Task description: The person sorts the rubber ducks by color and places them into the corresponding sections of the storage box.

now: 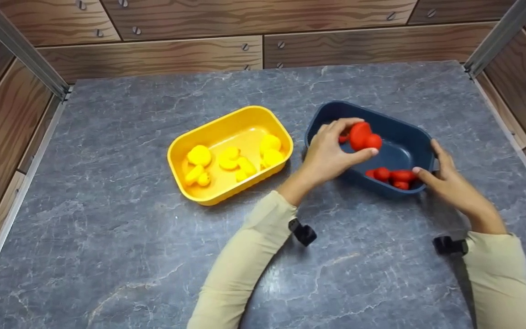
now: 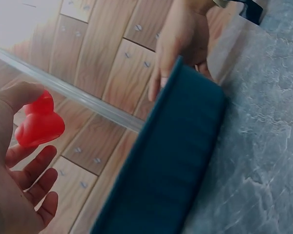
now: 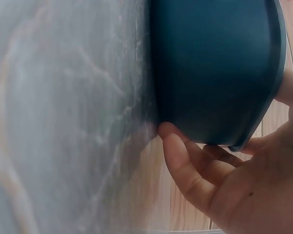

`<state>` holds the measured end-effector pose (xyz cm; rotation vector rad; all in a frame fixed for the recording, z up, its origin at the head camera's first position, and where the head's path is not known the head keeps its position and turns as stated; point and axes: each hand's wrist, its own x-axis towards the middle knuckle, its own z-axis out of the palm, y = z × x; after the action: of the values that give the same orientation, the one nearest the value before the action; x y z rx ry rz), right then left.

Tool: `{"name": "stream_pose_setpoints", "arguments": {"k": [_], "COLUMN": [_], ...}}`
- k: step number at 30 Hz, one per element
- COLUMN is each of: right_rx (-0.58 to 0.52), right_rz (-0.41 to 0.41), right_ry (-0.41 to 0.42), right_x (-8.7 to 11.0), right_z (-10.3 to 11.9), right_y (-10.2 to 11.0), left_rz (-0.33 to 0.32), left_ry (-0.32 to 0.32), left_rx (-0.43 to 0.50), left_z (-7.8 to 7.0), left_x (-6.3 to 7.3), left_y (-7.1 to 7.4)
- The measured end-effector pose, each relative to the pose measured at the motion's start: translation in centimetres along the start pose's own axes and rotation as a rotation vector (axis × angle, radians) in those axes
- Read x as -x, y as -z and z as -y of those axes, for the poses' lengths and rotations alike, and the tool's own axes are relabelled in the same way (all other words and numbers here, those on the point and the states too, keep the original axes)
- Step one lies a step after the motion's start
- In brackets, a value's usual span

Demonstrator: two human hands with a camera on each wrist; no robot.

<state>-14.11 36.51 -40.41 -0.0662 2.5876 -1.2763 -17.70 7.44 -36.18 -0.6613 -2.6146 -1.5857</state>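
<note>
My left hand pinches a red rounded toy with two bulging lobes between thumb and fingers. It holds the toy above the dark blue bin, higher than the rim in the left wrist view. At the bin's right end, my right hand grips the rim, thumb over the top and fingers along the outside wall. Several red toys lie inside the bin along its near side. Another bit of red shows behind my left fingers, mostly hidden.
To the left stands a yellow bin holding several yellow toys. Both bins are on a grey marbled tabletop. Wood-patterned walls enclose the table at the back and sides, with metal rails at the corners.
</note>
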Motion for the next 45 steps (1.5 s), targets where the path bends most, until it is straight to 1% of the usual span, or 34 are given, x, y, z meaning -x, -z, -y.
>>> {"name": "stream_pose_setpoints", "arguments": {"k": [6, 11, 14, 19, 22, 29, 38, 41, 45], "right_rx": [0.012, 0.011, 0.003, 0.0, 0.002, 0.019, 0.013, 0.01, 0.02], "right_rz": [-0.005, -0.002, 0.0, 0.0, 0.0, 0.006, 0.008, 0.005, 0.004], "right_ry": [-0.013, -0.018, -0.014, -0.009, -0.011, -0.017, -0.014, -0.005, 0.004], "right_x": [0.0, 0.3, 0.4, 0.4, 0.3, -0.2, -0.3, -0.4, -0.4], "right_z": [-0.3, -0.4, -0.3, -0.1, 0.0, -0.2, 0.0, 0.0, 0.0], "right_y": [0.0, 0.1, 0.1, 0.1, 0.2, 0.1, 0.1, 0.0, 0.0], "left_rz": [0.024, 0.03, 0.034, 0.048, 0.054, 0.053, 0.071, 0.064, 0.053], "left_ry": [0.017, 0.023, 0.048, 0.093, 0.106, 0.122, 0.097, 0.095, 0.067], "left_rx": [-0.085, -0.104, -0.125, -0.225, -0.253, -0.263, -0.311, -0.284, -0.16], "left_z": [0.4, 0.5, 0.5, 0.1, 0.0, 0.3, 0.4, 0.5, 0.9], "left_x": [-1.0, -1.6, -1.8, -2.1, -2.3, -2.5, -2.3, -2.2, -2.1], "left_y": [-2.0, -3.7, -4.6, -5.6, -5.8, -5.7, -5.6, -5.4, -5.1]}}
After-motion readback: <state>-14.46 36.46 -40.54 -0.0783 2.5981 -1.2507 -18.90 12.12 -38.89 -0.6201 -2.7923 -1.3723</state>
